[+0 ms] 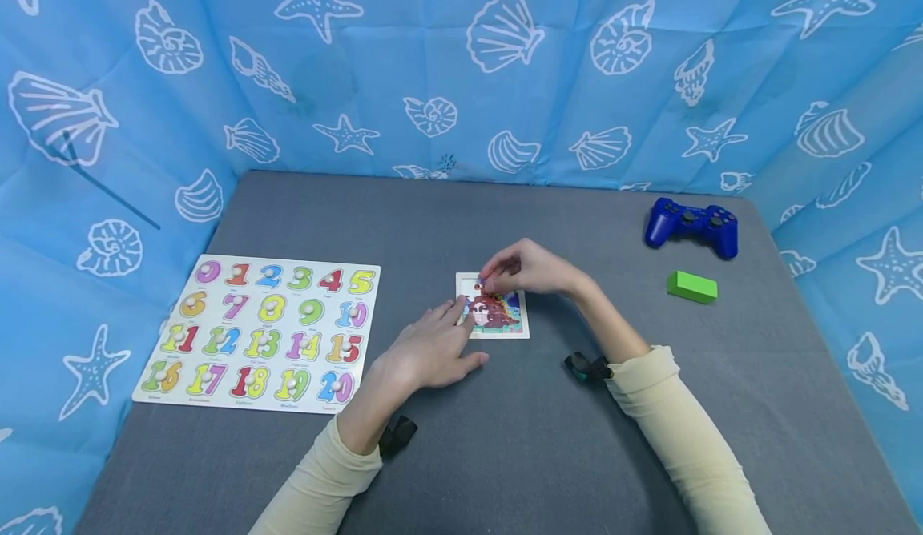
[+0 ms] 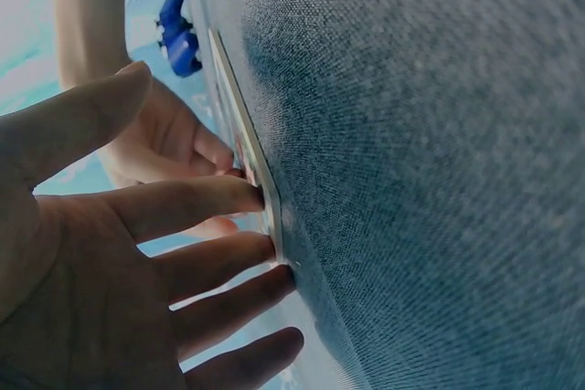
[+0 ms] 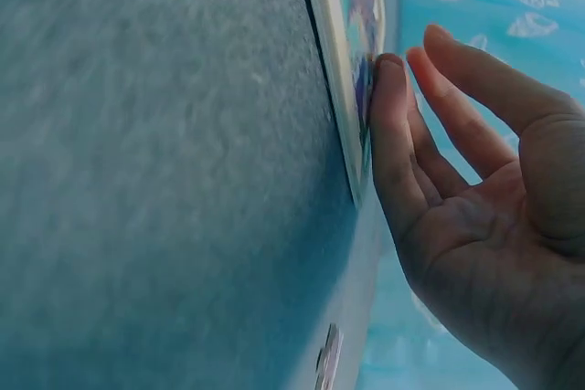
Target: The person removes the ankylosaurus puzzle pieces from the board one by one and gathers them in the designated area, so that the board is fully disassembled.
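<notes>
A small square jigsaw puzzle [image 1: 505, 323] in a white-edged tray lies at the middle of the table, its picture mostly filled with a white gap at the upper left. My left hand [image 1: 433, 347] rests with spread, straight fingers on the tray's left side. Over the upper left of the puzzle, my right hand [image 1: 530, 269] pinches a small puzzle piece [image 1: 481, 282] between thumb and index finger; the fingers cover most of it. In the right wrist view, its lower fingers touch or nearly touch the puzzle surface [image 3: 358, 89].
A white number board [image 1: 259, 328] with knobbed colourful numerals lies on the left of the grey table [image 1: 505, 455]. At the right are a blue game controller [image 1: 692, 227] and a green block [image 1: 692, 287]. A blue curtain [image 1: 404, 62] with shell prints surrounds the table's back and sides.
</notes>
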Motion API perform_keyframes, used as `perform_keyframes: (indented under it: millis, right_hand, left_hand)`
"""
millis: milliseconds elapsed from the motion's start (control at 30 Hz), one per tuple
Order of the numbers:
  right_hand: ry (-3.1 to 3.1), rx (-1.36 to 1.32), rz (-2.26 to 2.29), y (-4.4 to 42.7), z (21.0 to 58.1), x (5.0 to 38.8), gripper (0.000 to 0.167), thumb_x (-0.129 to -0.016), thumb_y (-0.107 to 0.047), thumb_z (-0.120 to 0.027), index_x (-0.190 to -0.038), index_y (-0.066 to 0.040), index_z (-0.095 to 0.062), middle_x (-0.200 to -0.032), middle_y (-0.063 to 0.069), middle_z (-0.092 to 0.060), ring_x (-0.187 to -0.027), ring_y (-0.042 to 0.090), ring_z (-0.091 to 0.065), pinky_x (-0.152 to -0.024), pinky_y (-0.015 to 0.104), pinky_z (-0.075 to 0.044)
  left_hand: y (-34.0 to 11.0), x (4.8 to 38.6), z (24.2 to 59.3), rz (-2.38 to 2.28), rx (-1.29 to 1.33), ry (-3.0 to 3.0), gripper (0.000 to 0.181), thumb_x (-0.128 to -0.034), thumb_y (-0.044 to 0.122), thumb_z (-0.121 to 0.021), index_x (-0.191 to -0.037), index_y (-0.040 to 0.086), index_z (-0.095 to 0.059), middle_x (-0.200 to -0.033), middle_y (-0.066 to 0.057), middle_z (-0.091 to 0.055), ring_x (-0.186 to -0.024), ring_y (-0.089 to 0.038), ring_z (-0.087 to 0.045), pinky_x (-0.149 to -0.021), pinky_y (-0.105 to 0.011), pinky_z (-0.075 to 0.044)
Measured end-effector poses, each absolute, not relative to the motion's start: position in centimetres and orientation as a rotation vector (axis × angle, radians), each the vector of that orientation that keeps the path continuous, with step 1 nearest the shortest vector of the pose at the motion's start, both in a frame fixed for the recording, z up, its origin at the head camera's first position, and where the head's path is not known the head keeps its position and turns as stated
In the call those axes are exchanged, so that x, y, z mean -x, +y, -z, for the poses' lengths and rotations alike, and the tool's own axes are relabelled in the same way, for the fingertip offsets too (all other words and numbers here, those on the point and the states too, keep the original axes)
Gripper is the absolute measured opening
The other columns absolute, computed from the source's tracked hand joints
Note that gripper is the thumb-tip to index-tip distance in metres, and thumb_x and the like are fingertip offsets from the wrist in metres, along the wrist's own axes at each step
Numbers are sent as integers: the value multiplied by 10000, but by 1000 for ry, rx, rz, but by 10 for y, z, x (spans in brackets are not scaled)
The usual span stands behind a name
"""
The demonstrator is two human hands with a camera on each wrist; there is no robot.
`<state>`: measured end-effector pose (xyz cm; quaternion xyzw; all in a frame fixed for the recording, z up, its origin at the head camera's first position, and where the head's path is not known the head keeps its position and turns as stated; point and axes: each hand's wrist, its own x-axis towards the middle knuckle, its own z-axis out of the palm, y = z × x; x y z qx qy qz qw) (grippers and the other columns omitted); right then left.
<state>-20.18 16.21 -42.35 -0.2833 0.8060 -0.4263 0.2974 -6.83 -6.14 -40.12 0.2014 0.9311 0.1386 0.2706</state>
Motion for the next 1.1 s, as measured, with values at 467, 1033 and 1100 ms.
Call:
perform_keyframes:
  millis: [467, 1033, 1100]
  right_hand:
    - [2229, 801, 949, 147, 424, 205, 182, -956, -47, -795, -1136, -39, -820, -850, 45, -710, -745, 120, -616, -675, 214, -523]
    - [2318, 858, 906, 148, 425, 200, 157, -955, -72, -805, -1104, -119, -807, -1010, 83, -717, -750, 143, -553, -689, 243, -463]
    - [2310, 864, 924, 149, 426, 199, 138, -974, -79, -786, -1101, -128, -808, -947, 64, -721, -698, 133, -531, -650, 235, -439]
  left_hand:
    - [-62, 68, 400, -373, -572, 2522, 727, -1122, 531, -526, -1698, 115, -374, -1840, -136, -159, -1716, -331, -183, -1381, -516, -252]
    - [-62, 68, 400, -377, -564, 2515, 724, -1123, 532, -526, -1703, 129, -366, -1842, -126, -153, -1716, -330, -183, -1377, -529, -259]
    - [-62, 68, 400, -377, -563, 2515, 729, -1121, 536, -527, -1703, 127, -366, -1842, -126, -156, -1714, -332, -190, -1374, -530, -266]
